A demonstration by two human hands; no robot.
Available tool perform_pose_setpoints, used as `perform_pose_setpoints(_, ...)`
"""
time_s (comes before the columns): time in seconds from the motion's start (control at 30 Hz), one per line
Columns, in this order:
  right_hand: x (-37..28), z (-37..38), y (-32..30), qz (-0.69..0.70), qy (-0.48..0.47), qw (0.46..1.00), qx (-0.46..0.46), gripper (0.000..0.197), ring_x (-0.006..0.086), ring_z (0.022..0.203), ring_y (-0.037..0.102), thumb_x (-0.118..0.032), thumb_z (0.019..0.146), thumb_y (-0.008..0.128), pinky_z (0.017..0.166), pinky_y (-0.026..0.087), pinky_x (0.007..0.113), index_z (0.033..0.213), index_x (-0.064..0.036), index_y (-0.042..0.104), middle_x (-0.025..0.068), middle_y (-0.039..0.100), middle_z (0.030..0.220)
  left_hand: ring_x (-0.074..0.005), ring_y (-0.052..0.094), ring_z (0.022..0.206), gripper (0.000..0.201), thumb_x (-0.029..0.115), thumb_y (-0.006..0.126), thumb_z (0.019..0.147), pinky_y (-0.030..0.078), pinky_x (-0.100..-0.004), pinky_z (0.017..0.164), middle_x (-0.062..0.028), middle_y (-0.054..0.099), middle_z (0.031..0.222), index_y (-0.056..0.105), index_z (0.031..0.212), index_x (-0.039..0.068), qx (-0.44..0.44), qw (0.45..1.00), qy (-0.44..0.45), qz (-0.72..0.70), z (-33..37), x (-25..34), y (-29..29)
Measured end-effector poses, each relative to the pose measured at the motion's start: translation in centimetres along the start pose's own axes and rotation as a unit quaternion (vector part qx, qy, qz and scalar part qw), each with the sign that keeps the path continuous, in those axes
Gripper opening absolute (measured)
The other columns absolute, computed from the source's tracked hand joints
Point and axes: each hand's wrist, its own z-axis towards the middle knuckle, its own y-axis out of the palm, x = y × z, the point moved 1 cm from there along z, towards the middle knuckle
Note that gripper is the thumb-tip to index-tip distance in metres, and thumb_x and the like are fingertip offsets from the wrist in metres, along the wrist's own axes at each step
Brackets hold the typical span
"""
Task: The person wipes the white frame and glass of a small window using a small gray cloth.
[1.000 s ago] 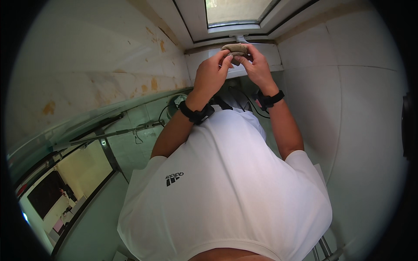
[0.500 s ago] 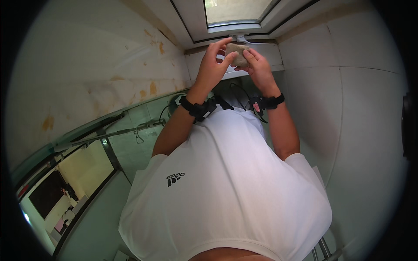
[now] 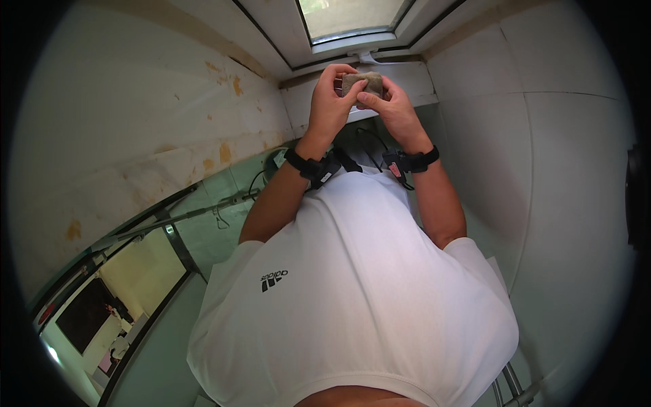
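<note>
Between both hands is a small greyish-brown block, soft-looking like a folded cloth or sponge (image 3: 369, 83). My left hand (image 3: 331, 100) grips its left side, with fingers curled behind it and the thumb on its front. From the right, my right hand (image 3: 395, 112) closes on it too, its thumb across the lower front near the left thumb. A dark reddish patch with light marks shows behind the left fingers; I cannot tell what it is. Both wrists wear black straps with small devices. The hands are held up just below the window handle.
A white-framed window (image 3: 352, 46) with a white handle (image 3: 366, 57) is above the hands. Stained pale wall (image 3: 169, 122) runs along the left, grey tiles (image 3: 481, 156) on the right. A mirror (image 3: 129, 298) and a metal rail (image 3: 203, 207) sit at lower left.
The right thumb has slid down and left across the block, towards the left thumb. The left fingers have closed in around it. The view has shifted slightly.
</note>
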Motion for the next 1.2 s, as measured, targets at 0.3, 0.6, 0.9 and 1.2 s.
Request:
perform_pose_setpoints(0.3,0.9,2.0,-6.0,0.005,-0.016,0.973,0.229,0.044,0.0198,0.105,0.07,-0.011,0.091,0.082,0.089,0.062,0.034,0.128,0.0043,0.065,0.011,0.07,0.123,-0.0159,0.068,0.085,0.021,0.02,0.068,0.105,0.054,-0.0304,0.081,-0.0045,0.066,0.102,0.071,0.12,0.006,0.0,0.997,-0.024,0.078,-0.4,-1.8,-1.2)
perform_pose_setpoints(0.6,-2.7,4.9,-6.8,-0.402,-0.138,0.779,0.461,0.046,0.0436,0.101,0.073,-0.031,0.086,0.082,0.091,0.056,0.048,0.109,0.0073,0.073,0.0264,0.077,0.106,-0.0173,0.068,0.081,0.021,0.022,0.064,0.106,0.055,-0.0324,0.078,-0.0089,0.066,0.1,0.074,0.108,0.003,0.006,0.992,-0.028,0.121,-2.2,-0.6,-2.0)
perform_pose_setpoints(0.9,-0.9,5.5,-0.4,-0.356,-0.124,0.884,0.276,0.034,0.0376,0.094,0.075,-0.028,0.085,0.08,0.083,0.058,0.042,0.106,-0.0017,0.075,0.0209,0.077,0.099,-0.0178,0.071,0.089,0.036,0.026,0.049,0.112,0.054,-0.0313,0.085,-0.0089,0.075,0.089,0.072,0.101,0.0,-0.052,0.992,-0.081,0.081,-1.7,-1.3,-3.2)
perform_pose_setpoints(1.2,-0.5,9.0,-6.6,-0.409,-0.104,0.775,0.47,0.045,0.0474,0.1,0.072,-0.035,0.085,0.079,0.09,0.057,0.05,0.104,0.0046,0.074,0.0284,0.076,0.101,-0.0157,0.068,0.086,0.038,0.025,0.047,0.113,0.054,-0.031,0.086,-0.0066,0.072,0.09,0.07,0.097,0.0,-0.042,0.998,-0.043,0.035,-1.4,-1.3,-4.2)
